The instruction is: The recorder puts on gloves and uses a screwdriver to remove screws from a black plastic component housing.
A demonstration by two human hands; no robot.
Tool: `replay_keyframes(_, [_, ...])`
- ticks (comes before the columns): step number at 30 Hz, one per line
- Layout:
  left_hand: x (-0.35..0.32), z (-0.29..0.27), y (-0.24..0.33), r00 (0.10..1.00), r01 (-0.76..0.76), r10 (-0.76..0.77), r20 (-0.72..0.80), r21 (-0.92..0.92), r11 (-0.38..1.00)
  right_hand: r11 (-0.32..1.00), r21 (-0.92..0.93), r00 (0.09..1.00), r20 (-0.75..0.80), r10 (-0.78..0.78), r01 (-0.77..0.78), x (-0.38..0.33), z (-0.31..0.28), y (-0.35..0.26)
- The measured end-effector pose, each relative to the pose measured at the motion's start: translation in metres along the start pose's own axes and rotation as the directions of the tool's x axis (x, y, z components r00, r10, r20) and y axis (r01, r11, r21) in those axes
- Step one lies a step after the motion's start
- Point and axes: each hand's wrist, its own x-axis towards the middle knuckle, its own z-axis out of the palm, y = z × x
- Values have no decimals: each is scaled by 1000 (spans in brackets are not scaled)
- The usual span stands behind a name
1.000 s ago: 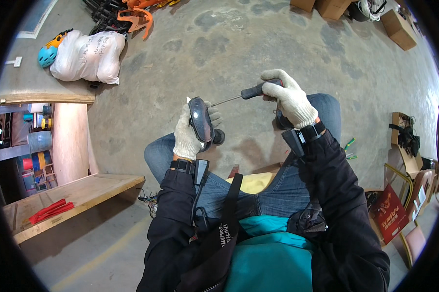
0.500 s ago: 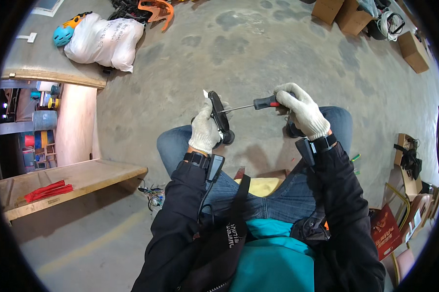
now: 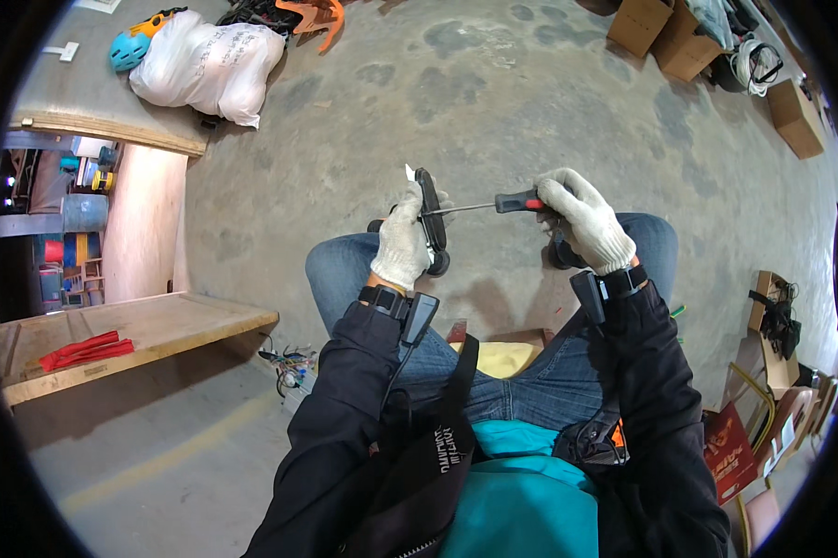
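Screwdriver [image 3: 498, 203], with a black-and-red handle and a thin steel shaft, lies almost level between the two hands, above the person's knees. The right hand [image 3: 581, 223], in a white knit glove, is closed around the handle, with the fingers wrapped over the grip. The shaft points to the person's left, and its tip meets the face of a black disc-shaped part [image 3: 431, 216].

The left hand [image 3: 404, 244], also in a white knit glove, is clamped on the disc-shaped part and holds it on edge, so that its flat face is turned toward the tool. This arrangement appears to keep the part steady against the push of the tip; the exact contact point is too small to tell. A small pale tab [image 3: 409, 172] projects above the left fingers.

The hands are apart, joined only through the tool. The person is seated, in blue jeans [image 3: 530, 372] and a dark jacket, over a concrete floor [image 3: 493, 102].

Other things stand well apart from the work:
- A wooden bench [image 3: 149, 325] at the left carries a red object [image 3: 84, 352].
- A white sack [image 3: 210, 70] lies at the far left, with a blue helmet [image 3: 126, 51] beside it.
- Cardboard boxes [image 3: 660, 33] stand at the far right.
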Motion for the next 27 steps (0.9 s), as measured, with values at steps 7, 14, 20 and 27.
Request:
replay_keyframes(7, [-7,-1,0,999,-20,23,-24,114,993,970,-179,984,30,175,-167,-10,6,-25])
replay_keyframes(14, [-7,-1,-2,999,1,2,-32,118,993,977,-205,993,111,-42,64,-14,4,-15])
replay_keyframes(20, [-9,6,2,998,-17,21,-66,60,998,986,-165,1000,12,13,-10,-13,11,-17])
replay_keyframes(27, [-12,2,6,997,32,-29,-74,40,999,968,-250,998,61,1,14,-6,8,-9])
